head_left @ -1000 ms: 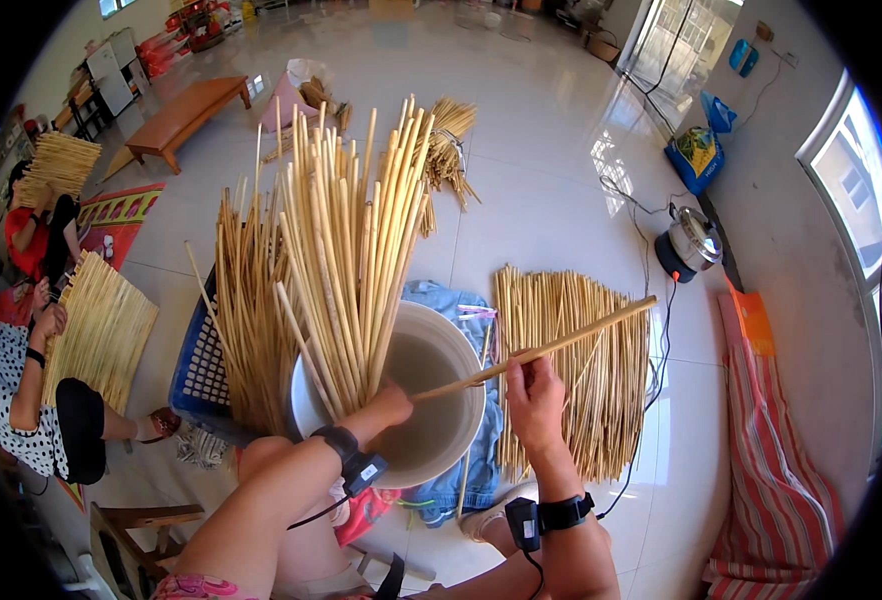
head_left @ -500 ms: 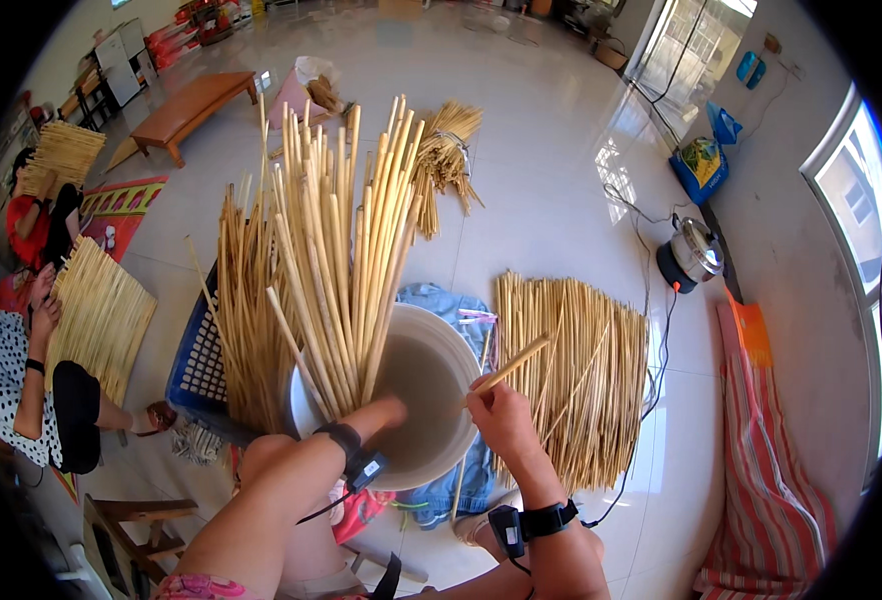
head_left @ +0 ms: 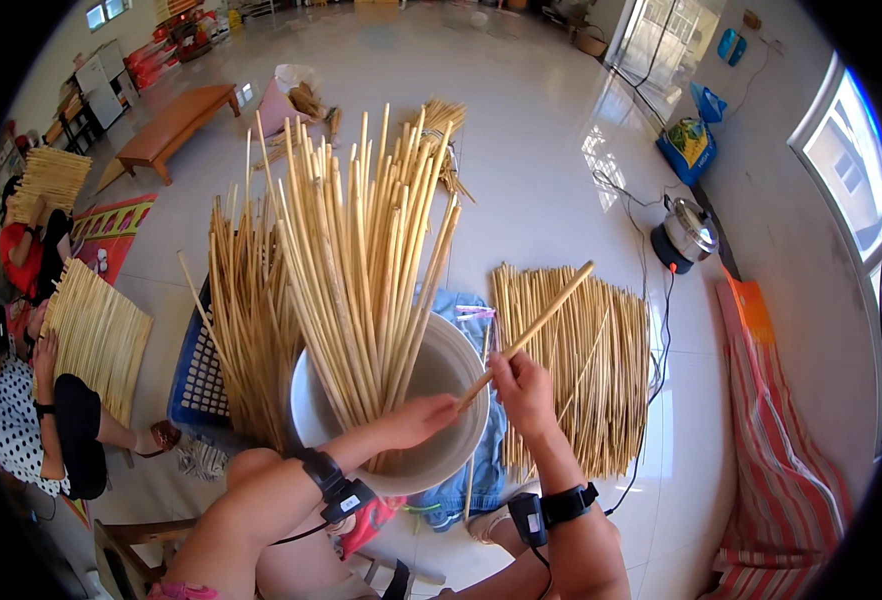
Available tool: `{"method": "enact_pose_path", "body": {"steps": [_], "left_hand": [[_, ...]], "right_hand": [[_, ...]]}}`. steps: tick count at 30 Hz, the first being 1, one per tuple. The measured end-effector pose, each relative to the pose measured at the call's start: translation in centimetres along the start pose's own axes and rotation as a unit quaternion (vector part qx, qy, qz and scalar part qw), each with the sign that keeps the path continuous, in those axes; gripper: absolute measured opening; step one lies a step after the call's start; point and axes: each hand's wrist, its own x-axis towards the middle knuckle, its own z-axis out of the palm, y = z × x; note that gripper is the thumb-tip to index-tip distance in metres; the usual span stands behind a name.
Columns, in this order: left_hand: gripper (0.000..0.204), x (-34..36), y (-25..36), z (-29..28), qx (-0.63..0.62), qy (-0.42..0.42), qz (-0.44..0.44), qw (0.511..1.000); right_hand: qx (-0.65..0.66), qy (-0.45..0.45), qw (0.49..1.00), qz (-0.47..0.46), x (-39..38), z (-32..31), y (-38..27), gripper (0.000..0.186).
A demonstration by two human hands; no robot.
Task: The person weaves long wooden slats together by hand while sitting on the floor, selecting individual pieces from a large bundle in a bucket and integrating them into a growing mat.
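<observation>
My right hand pinches a dried straw-coloured stalk, tilted up to the right beside the white bucket. My left hand is over the bucket, its fingertips closed at the stalk's lower end. A thick bunch of peeled pale stalks stands in the bucket, fanning upward and hiding much of its left side. To the right, a wide layer of thin stalks lies on the floor. Blue cloth lies under and beside the bucket.
A blue basket packed with thinner stalks stands left of the bucket. Two people sit at far left with stalk mats. An electric pot with a cord, striped cloth and a low wooden bench are farther out.
My left hand has come up out of the bucket to the stalk's lower end. My right hand has raised the stalk, so more of it shows. The standing bunch has shifted right.
</observation>
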Motion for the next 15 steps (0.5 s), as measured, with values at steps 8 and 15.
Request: {"method": "enact_pose_path", "body": {"steps": [8, 15], "left_hand": [[0.024, -0.1, 1.5, 0.3, -0.125, 0.022, 0.022, 0.992], [0.022, -0.2, 2.1, -0.1, -0.165, 0.039, 0.028, 0.985]], "right_hand": [[-0.001, -0.071, 0.997, -0.007, -0.5, -0.1, 0.8, 0.031], [-0.036, -0.072, 0.997, -0.011, -1.8, 1.2, 0.1, 0.018]]}}
